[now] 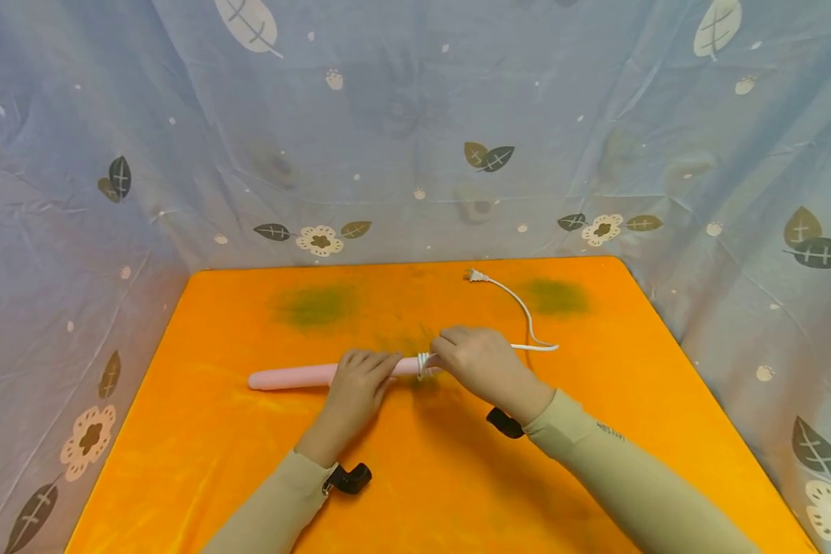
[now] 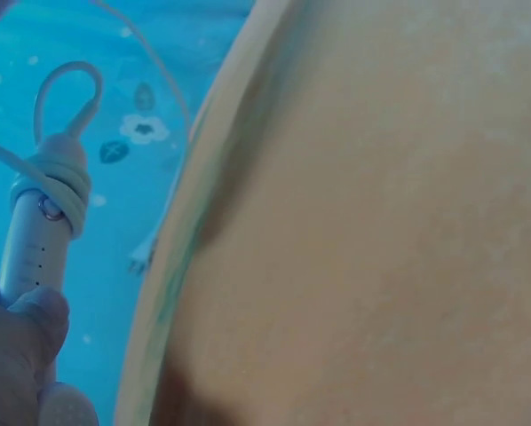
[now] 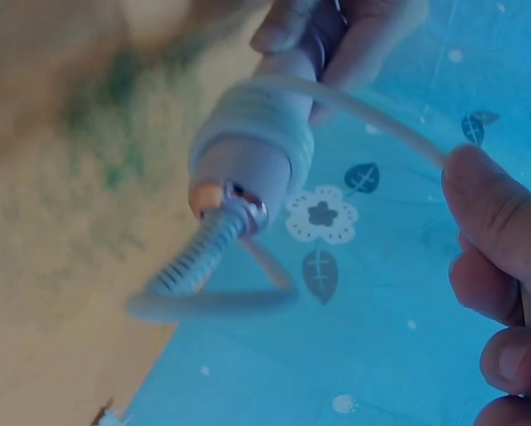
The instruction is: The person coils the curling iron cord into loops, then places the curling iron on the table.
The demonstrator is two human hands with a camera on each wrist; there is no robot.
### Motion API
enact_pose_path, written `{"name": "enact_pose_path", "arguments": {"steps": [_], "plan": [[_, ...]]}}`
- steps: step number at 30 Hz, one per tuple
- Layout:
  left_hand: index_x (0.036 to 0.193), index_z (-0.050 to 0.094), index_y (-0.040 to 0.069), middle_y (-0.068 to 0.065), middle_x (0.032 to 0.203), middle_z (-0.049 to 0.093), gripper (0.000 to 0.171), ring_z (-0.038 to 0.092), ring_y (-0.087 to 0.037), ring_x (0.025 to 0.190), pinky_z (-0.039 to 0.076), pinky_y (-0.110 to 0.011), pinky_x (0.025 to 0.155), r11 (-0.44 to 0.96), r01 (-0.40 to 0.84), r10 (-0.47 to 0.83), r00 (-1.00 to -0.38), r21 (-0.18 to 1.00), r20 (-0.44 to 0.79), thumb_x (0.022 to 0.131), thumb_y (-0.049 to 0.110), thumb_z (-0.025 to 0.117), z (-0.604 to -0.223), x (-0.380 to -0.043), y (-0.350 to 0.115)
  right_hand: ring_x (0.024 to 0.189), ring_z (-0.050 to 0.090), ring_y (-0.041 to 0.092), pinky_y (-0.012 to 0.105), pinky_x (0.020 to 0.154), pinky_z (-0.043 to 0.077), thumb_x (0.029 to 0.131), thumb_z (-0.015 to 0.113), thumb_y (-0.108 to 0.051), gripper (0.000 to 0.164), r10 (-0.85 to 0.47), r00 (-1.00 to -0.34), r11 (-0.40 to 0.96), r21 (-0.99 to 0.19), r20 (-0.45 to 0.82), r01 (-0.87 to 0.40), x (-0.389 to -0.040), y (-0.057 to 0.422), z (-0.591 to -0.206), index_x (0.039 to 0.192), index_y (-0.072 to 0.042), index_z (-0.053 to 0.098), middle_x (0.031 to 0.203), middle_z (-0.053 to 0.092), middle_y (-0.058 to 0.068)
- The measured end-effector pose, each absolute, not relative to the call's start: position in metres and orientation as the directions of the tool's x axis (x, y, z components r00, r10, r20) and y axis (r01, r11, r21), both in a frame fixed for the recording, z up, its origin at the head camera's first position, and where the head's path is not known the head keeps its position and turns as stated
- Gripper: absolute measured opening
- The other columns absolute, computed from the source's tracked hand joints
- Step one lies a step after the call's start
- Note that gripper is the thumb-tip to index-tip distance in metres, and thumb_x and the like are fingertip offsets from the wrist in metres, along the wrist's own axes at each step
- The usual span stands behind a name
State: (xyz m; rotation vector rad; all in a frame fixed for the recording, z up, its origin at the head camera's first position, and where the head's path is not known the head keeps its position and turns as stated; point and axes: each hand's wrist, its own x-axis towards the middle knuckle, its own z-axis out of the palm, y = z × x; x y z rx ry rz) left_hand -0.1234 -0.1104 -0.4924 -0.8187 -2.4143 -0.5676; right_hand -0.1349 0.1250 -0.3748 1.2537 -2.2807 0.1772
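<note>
A pink hair iron (image 1: 287,378) lies crosswise in front of me, its rounded tip toward the left. My left hand (image 1: 356,388) grips it around the handle; in the left wrist view the thumb (image 2: 43,311) lies along it below a button and a row of small dots. White cord (image 3: 257,124) is wound in several turns around the handle's end. Between thumb and fingers my right hand (image 1: 488,369) pinches a stretch of this cord, seen taut in the right wrist view. A ribbed cord sleeve (image 3: 203,253) leaves the handle's end and bends into a loop.
The cord's loose part (image 1: 526,308) curves back to a two-prong plug (image 1: 475,275) near the far edge of the orange-covered table (image 1: 215,462). Blue-grey curtains (image 1: 415,115) with leaf and flower prints stand behind and at both sides. Dark wrist devices (image 1: 352,478) sit on both wrists.
</note>
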Motion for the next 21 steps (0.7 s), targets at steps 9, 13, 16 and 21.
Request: {"name": "enact_pose_path", "arguments": {"steps": [9, 13, 16, 21], "plan": [[0.121, 0.068, 0.010, -0.005, 0.110, 0.068, 0.040, 0.060, -0.026, 0.095, 0.043, -0.045, 0.088, 0.684, 0.713, 0.482, -0.600, 0.154, 0.639, 0.083, 0.015, 0.076, -0.496, -0.115, -0.105, 0.054, 0.050, 0.004, 0.017, 0.048, 0.043, 0.082, 0.077, -0.031, 0.019, -0.749, -0.478, 0.563, 0.060, 0.458, -0.824, -0.150, 0.127, -0.372, 0.079, -0.015, 0.066, 0.069, 0.054, -0.006], [0.120, 0.069, 0.009, -0.005, 0.110, 0.068, 0.042, 0.060, -0.025, 0.095, 0.043, -0.045, 0.088, 0.664, 0.733, 0.495, -0.580, 0.149, 0.648, 0.080, 0.014, 0.077, -0.497, -0.111, -0.103, 0.057, 0.053, 0.004, 0.018, 0.049, 0.044, 0.081, 0.077, -0.033, 0.019, -0.743, -0.505, 0.573, 0.028, 0.439, -0.819, -0.157, 0.130, -0.378, 0.079, -0.017, 0.067, 0.071, 0.057, -0.007], [0.121, 0.069, 0.009, -0.005, 0.111, 0.067, 0.043, 0.059, -0.025, 0.096, 0.042, -0.045, 0.089, 0.652, 0.741, 0.498, -0.579, 0.161, 0.646, 0.079, 0.014, 0.077, -0.498, -0.108, -0.103, 0.059, 0.054, 0.003, 0.018, 0.050, 0.044, 0.082, 0.076, -0.034, 0.017, -0.730, -0.546, 0.589, -0.026, 0.411, -0.807, -0.162, 0.132, -0.383, 0.080, -0.019, 0.068, 0.072, 0.058, -0.009], [0.123, 0.067, 0.010, -0.005, 0.112, 0.067, 0.045, 0.058, -0.025, 0.097, 0.041, -0.045, 0.090, 0.644, 0.746, 0.504, -0.580, 0.169, 0.640, 0.079, 0.013, 0.077, -0.500, -0.106, -0.104, 0.061, 0.055, 0.001, 0.018, 0.054, 0.046, 0.083, 0.073, -0.038, 0.017, -0.709, -0.611, 0.613, -0.122, 0.351, -0.781, -0.169, 0.135, -0.390, 0.082, -0.021, 0.071, 0.075, 0.059, -0.011]]}}
